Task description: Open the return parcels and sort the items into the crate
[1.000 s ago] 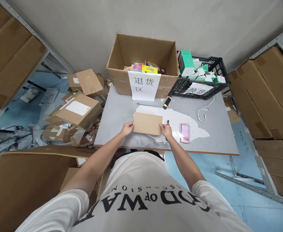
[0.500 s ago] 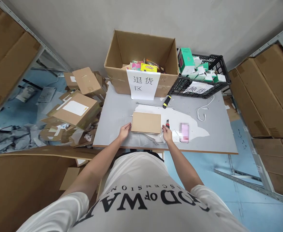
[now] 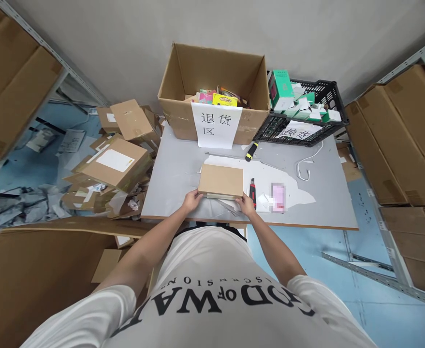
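Observation:
A small brown cardboard box [image 3: 221,179] is on the table in front of me, its front side showing a little. My left hand [image 3: 191,200] grips its near left corner, fingers closed at the edge. At the near right corner, my right hand [image 3: 246,204] has its fingers closed on the box too. A red and black box cutter [image 3: 253,193] lies just beyond my right hand. Thin pale strips lie partly under the box's near edge. To the right is a pink item [image 3: 278,197], blurred out.
At the table's back stand a large cardboard box [image 3: 178,118] with small packages and a black crate [image 3: 337,104] with green boxes. A black and yellow tool [image 3: 251,151] and a white cable [image 3: 300,164] lie on the grey table [image 3: 172,159]. Cartons [image 3: 114,164] pile up at left.
Both hands have come in to the near corners of the small box. Its near side has lifted slightly, showing more of the front. The box cutter is now uncovered.

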A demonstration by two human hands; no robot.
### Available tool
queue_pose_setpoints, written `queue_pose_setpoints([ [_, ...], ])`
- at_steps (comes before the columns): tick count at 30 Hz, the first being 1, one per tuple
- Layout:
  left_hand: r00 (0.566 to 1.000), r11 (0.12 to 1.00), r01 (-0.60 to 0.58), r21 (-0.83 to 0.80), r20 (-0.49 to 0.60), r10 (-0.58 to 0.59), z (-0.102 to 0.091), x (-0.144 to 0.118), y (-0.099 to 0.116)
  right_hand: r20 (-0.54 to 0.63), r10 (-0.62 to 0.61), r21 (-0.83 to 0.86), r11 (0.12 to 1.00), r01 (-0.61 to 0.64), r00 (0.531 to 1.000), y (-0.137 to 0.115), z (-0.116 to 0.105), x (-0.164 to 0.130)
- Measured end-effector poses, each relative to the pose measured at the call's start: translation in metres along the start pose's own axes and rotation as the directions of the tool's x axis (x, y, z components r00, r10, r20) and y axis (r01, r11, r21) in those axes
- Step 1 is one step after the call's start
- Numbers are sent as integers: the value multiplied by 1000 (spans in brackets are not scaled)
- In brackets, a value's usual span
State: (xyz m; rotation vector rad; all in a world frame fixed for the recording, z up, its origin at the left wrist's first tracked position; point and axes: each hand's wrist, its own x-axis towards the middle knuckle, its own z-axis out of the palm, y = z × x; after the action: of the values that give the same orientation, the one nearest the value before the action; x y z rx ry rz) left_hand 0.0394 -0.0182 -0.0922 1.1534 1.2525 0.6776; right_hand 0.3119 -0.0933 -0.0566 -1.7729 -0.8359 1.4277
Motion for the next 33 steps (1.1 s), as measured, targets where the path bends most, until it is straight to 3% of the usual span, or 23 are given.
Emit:
queue_pose_setpoints([
  [3,998,993,-68,96,-8,69,-8,-5,18,-87,-200,-167,969,184,976,-15,-8,-4],
  [5,990,972,-130,196,-32,139,-13,-7,32,-105,-268,-304,926,225,958,-30,-14,-6],
  [8,977,932,-174,317,-64,204,-17,-7,53,-130,-295,-501,843,193,947,-53,-21,-7],
  [12,976,896,-136,424,-99,195,-16,1,70,-162,-299,-648,751,127,940,-72,-23,-3],
  [19,988,932,-95,351,-85,132,-12,10,61,-168,-236,-753,658,30,957,-71,-19,5],
  [23,989,971,-115,209,-66,131,-12,12,50,-192,-240,-733,680,24,952,-65,-19,8],
  [33,991,989,-79,125,-98,92,-11,13,41,-241,-242,-440,890,116,940,-36,-25,21],
])
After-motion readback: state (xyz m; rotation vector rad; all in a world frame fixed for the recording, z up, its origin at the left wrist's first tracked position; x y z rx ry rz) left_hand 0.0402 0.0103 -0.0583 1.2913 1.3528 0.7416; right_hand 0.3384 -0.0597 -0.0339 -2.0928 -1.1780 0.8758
